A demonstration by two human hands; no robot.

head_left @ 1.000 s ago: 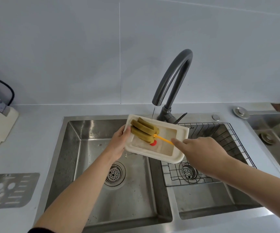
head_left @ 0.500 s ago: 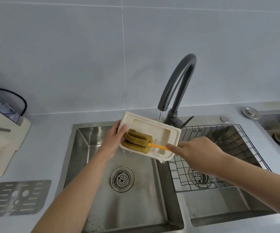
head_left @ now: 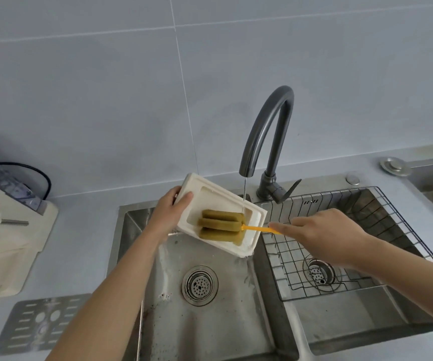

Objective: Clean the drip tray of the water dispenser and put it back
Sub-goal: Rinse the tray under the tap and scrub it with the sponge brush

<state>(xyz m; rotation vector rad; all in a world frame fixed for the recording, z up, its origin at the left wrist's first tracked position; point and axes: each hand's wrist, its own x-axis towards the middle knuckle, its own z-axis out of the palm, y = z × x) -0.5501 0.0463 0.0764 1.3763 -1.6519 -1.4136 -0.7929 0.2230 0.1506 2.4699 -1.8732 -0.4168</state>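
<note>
Cream-white plastic, rectangular and shallow, the drip tray (head_left: 220,201) hangs tilted over the left basin of the stainless steel double sink (head_left: 210,321), its long axis running from ten o'clock down to four o'clock, low corner toward the divider. A thin stream from the dark grey arched faucet (head_left: 267,131) falls into the tray's recess near its four o'clock end, and water runs off the low edge into the basin.

At the tray's ten o'clock end, the left hand (head_left: 168,214) clamps the short rim, thumb pressed on the upper face and the other fingers wrapped behind, out of sight. From three o'clock the right hand (head_left: 322,230) comes in, fingertips pinched together on the thin orange handle of the olive-green sponge brush (head_left: 220,227), whose stacked foam pads lie inside the recess, roughly along the tray's length.

Judging from this, scrubbing is under way. The brush enters from the right, so strokes along the long axis toward ten o'clock push against the left hand's grip, which braces them. The right hand is the working one; the left only steadies.

On the counter at eight o'clock lies a grey slotted metal grille (head_left: 43,324), probably the tray's cover, with the beige dispenser (head_left: 4,246) at nine o'clock.
</note>
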